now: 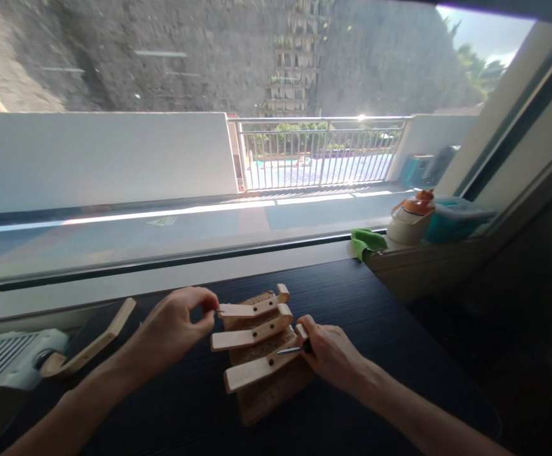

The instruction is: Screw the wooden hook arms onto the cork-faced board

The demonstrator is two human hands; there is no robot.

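Note:
Three pale curved wooden pieces, the far one [242, 310], the middle one [250, 335] and the near one [252, 373], lie side by side across a brown board [271, 399]. Dark round spots, holes or screw heads, dot their sides. My left hand [181, 320] is closed in a pinch at the far piece's left end; a tiny thin item shows at the fingertips, too small to name. My right hand [330, 354] is wrapped round a screwdriver [289, 350], whose metal shaft points left over the near piece. That piece's right end is at my right fingers.
Another curved wooden piece [98, 342] leans by a grey-white slatted device [14, 361] at left on the black table [352, 291]. On the windowsill are a green cloth [367, 242], a cream jug with an orange top [407, 225] and a teal tub [454, 221]. A window stands behind.

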